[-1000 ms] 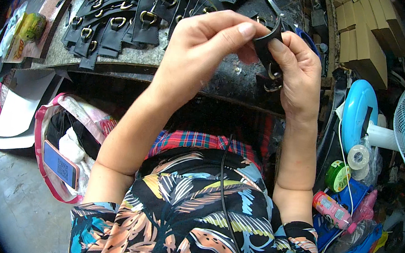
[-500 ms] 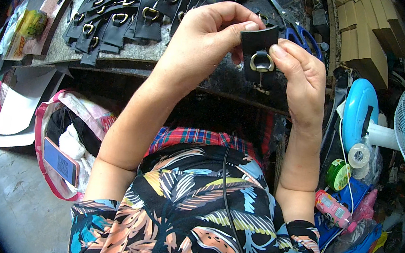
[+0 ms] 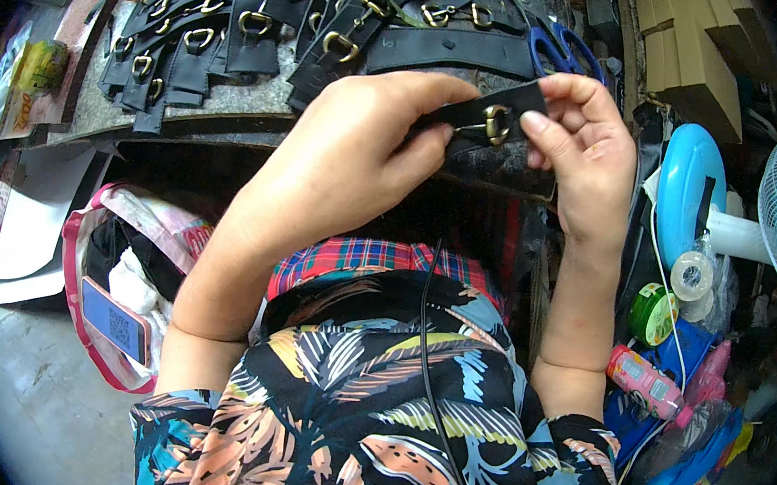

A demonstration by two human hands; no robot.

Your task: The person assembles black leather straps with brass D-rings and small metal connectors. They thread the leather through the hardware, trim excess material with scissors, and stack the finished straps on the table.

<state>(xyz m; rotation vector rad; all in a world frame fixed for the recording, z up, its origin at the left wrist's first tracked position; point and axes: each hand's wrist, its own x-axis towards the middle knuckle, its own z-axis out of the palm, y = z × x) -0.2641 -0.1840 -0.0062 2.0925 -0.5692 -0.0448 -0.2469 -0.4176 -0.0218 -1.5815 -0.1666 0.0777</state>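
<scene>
Between my hands I hold a black leather strap [image 3: 522,99] fitted with a brass-coloured horsebit buckle [image 3: 496,125]. My left hand [image 3: 372,135] is closed around the strap's left part, thumb below, covering much of it. At the other end, my right hand [image 3: 580,145] pinches the strap's tip between thumb and fingers. Just beyond, a wide black leather strip [image 3: 458,51] lies on the dark bench. Blue-handled scissors [image 3: 563,54] rest by it, above my right hand.
Several black straps with brass-coloured fittings [image 3: 198,39] lie in rows at the back left of the workbench. Cardboard boxes [image 3: 686,66] stand at right, above a blue-and-white fan [image 3: 697,182]. A pink bag [image 3: 68,283] holding a phone [image 3: 116,320] is at left.
The strap has turned from upright to lying nearly sideways. My left hand has moved down and wraps the strap's left part; my right hand now pinches its right tip.
</scene>
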